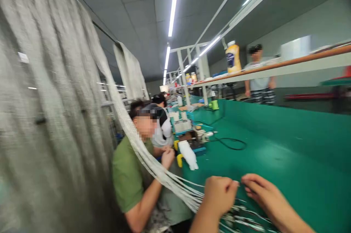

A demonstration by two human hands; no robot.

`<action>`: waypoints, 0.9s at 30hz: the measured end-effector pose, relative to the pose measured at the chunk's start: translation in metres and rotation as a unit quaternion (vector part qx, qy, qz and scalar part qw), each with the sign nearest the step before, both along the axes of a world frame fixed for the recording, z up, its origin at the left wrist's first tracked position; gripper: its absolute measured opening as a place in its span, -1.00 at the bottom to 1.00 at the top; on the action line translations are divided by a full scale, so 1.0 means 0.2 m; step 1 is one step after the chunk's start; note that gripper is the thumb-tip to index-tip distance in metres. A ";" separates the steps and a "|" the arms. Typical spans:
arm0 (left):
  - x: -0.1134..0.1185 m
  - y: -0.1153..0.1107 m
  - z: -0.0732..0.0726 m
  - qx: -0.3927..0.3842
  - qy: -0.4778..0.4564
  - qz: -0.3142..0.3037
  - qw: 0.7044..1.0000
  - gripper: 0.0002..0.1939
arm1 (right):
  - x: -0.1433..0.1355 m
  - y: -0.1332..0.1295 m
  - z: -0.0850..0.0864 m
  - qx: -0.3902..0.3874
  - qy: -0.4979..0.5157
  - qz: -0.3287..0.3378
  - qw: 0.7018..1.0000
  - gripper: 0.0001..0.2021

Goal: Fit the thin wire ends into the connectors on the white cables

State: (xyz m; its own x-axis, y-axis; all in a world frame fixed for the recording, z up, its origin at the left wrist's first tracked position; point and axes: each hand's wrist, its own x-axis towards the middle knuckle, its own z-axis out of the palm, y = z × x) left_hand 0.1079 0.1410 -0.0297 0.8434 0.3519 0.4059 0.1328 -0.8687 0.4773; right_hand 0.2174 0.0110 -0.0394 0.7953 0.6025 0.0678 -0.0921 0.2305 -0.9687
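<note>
My left hand (221,193) is closed in a loose fist, thumb pressed against the fingers, above the green bench. A bundle of thin whitish cables (170,180) runs down from the left and passes behind or under it; whether the fingers grip a strand cannot be made out. Close by on the right, my right hand (261,191) has its thumb and fingers pinched together, tips facing the left hand across a small gap. Anything in that pinch is too small or blurred to name. Cable ends with small metallic parts (241,218) lie below both hands.
Long grey-white cable hanks (55,97) hang at the left. A co-worker in a green shirt (128,174) sits beside the green bench (274,156). Farther along are a bench device (194,136), a white glove (188,155) and a black cord (233,147). A shelf (296,65) holds a yellow bottle (233,57).
</note>
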 end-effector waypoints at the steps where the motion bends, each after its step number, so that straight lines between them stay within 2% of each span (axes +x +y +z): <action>1: 0.01 0.01 -0.01 0.014 -0.020 0.004 1.000 -0.56 | -0.01 -0.02 0.01 0.011 0.013 0.026 1.000 -0.72; 2: 0.01 0.01 -0.02 0.026 -0.034 0.000 0.999 -0.56 | -0.02 -0.01 0.02 0.026 0.017 0.034 0.999 -0.74; 4: 0.03 0.03 -0.03 0.036 -0.045 -0.020 0.998 -0.55 | 0.01 0.02 0.03 0.055 0.045 0.009 0.997 -0.76; 8: 0.04 0.03 -0.01 0.040 -0.047 -0.022 0.998 -0.53 | 0.15 -0.01 0.03 0.114 0.064 -0.149 0.980 -0.70; 10: 0.03 0.02 0.01 0.025 -0.044 -0.021 0.998 -0.59 | 0.20 -0.06 0.06 0.118 0.042 -0.215 0.969 -0.69; 12: 0.03 0.02 0.02 0.015 -0.065 -0.040 0.997 -0.72 | 0.20 -0.09 0.12 0.112 0.005 -0.238 0.965 -0.71; 14: 0.03 0.02 0.02 0.029 -0.133 -0.052 0.989 -0.84 | 0.13 -0.08 0.20 0.070 -0.105 -0.241 0.962 -0.77; 16: 0.03 0.04 0.01 0.051 -0.242 -0.022 0.969 -0.80 | 0.01 -0.05 0.25 -0.018 -0.290 -0.221 0.931 -0.78; 18: 0.02 0.08 0.01 0.051 -0.360 0.052 0.930 -0.83 | -0.13 -0.02 0.26 -0.120 -0.473 -0.151 0.860 -0.70; 20: 0.00 0.10 0.04 0.036 -0.458 0.128 0.879 -0.88 | -0.25 0.01 0.23 -0.205 -0.567 -0.045 0.797 -0.60; 23: -0.11 0.09 0.13 -0.010 -0.531 0.212 0.820 -0.93 | -0.36 0.01 0.16 -0.324 -0.579 0.078 0.744 -0.43; 25: -0.26 0.05 0.19 -0.058 -0.573 0.248 0.779 -0.90 | -0.37 0.00 0.13 -0.367 -0.568 0.107 0.729 -0.36; 27: -0.45 0.00 0.17 -0.090 -0.613 0.263 0.739 -0.84 | -0.36 -0.02 0.12 -0.376 -0.564 0.113 0.726 -0.37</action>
